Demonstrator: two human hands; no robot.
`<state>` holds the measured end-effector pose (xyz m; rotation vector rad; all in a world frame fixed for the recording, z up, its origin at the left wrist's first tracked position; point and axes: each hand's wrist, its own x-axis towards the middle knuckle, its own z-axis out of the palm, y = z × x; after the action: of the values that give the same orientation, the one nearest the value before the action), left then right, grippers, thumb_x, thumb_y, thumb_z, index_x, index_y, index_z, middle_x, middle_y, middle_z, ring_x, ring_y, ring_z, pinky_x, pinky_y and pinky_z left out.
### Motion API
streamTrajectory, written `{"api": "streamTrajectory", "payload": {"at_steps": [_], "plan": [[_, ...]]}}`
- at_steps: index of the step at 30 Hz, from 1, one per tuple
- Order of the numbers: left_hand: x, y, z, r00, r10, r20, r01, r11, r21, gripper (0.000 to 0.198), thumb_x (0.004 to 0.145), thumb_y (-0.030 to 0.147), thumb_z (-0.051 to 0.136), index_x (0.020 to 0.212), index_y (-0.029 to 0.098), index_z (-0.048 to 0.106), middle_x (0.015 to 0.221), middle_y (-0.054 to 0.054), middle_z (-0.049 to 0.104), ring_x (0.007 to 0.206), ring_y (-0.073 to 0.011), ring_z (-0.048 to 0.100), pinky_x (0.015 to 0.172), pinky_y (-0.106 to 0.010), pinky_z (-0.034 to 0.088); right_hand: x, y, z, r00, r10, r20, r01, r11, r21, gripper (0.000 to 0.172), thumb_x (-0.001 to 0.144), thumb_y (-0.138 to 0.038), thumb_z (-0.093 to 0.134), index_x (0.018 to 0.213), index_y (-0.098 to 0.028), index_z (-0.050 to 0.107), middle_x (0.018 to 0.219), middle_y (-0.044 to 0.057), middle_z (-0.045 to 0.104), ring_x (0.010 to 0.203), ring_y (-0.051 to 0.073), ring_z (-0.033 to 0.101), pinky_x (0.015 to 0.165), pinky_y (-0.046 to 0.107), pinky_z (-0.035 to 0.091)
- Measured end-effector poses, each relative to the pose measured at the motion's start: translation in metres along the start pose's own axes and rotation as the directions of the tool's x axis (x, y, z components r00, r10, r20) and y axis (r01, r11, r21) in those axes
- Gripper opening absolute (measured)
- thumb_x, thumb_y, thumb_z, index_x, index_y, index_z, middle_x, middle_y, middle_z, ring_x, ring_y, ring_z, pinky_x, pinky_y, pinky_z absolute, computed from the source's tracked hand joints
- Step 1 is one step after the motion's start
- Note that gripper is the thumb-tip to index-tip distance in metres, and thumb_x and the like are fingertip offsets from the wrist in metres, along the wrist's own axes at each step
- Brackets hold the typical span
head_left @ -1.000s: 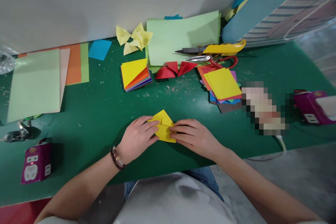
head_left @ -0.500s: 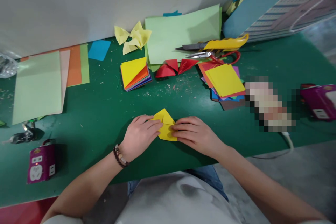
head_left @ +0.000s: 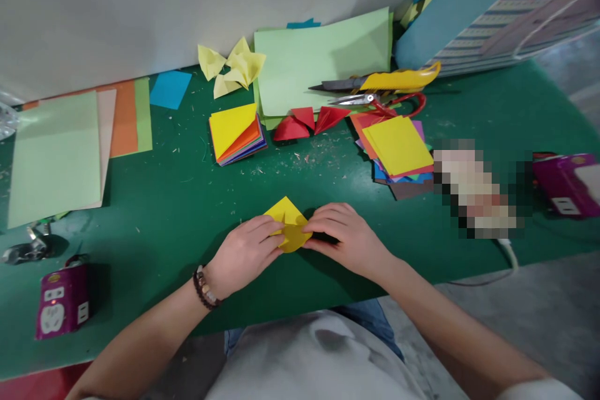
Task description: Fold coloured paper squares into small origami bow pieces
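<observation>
A folded yellow origami paper [head_left: 285, 215] lies on the green work mat [head_left: 154, 244], with its pointed tip away from me and a bunched, rounded lower part. My left hand [head_left: 244, 256] pinches its left side, fingers on top. My right hand [head_left: 349, 239] presses its right edge, fingertips over the lower fold. The hands nearly meet, hiding part of the paper. A beaded bracelet [head_left: 204, 287] circles my left wrist.
Beyond my hands lie a fanned paper stack [head_left: 233, 132], red folded pieces [head_left: 300, 124], red-handled scissors [head_left: 354, 100], and a yellow-topped paper pile [head_left: 397, 145]. Pale green sheets [head_left: 54, 159] lie far left. Power strips [head_left: 63, 301] sit nearby. A pixelated object [head_left: 473, 190] lies right.
The lower part of the yellow paper has narrowed into a rounded, bunched shape. Both hands have shifted slightly away from me, and the view has moved a little.
</observation>
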<state>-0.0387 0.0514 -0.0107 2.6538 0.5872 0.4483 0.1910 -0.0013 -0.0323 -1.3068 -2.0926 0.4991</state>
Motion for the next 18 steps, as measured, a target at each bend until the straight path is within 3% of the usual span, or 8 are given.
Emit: {"api": "streamTrajectory", "payload": {"at_steps": [4, 13, 18], "plan": [[0.0, -0.001, -0.001, 1.0, 0.024, 0.014, -0.024, 1.0, 0.016, 0.012, 0.093, 0.018, 0.054, 0.09, 0.015, 0.066, 0.108, -0.005, 0.068, 0.106, -0.0165, 0.06, 0.099, -0.033, 0.051, 0.005, -0.001, -0.001, 0.989, 0.135, 0.062, -0.134, 0.991, -0.022, 0.018, 0.082, -0.038, 0.069, 0.088, -0.021, 0.066, 0.082, 0.003, 0.07, 0.085, 0.02, 0.058, 0.076, 0.035, 0.044], [-0.005, -0.008, -0.004, 0.991, 0.081, 0.111, -0.083, 0.997, 0.01, 0.015, 0.095, 0.016, 0.048, 0.094, 0.015, 0.063, 0.112, -0.008, 0.064, 0.112, -0.018, 0.058, 0.101, -0.035, 0.049, 0.02, -0.005, 0.001, 0.96, 0.256, 0.118, -0.24, 0.962, -0.132, 0.016, 0.078, -0.034, 0.074, 0.074, -0.021, 0.066, 0.07, 0.0, 0.067, 0.078, 0.018, 0.053, 0.071, 0.032, 0.036], [-0.007, -0.011, -0.011, 0.976, 0.107, 0.188, -0.099, 0.994, -0.052, 0.029, 0.093, 0.026, 0.052, 0.12, 0.015, 0.056, 0.118, -0.011, 0.06, 0.116, -0.0223, 0.055, 0.102, -0.039, 0.048, 0.026, -0.005, 0.0, 0.952, 0.253, 0.174, -0.22, 0.957, -0.19, 0.017, 0.079, -0.034, 0.072, 0.071, -0.021, 0.065, 0.067, -0.001, 0.066, 0.076, 0.017, 0.053, 0.069, 0.032, 0.033]]}}
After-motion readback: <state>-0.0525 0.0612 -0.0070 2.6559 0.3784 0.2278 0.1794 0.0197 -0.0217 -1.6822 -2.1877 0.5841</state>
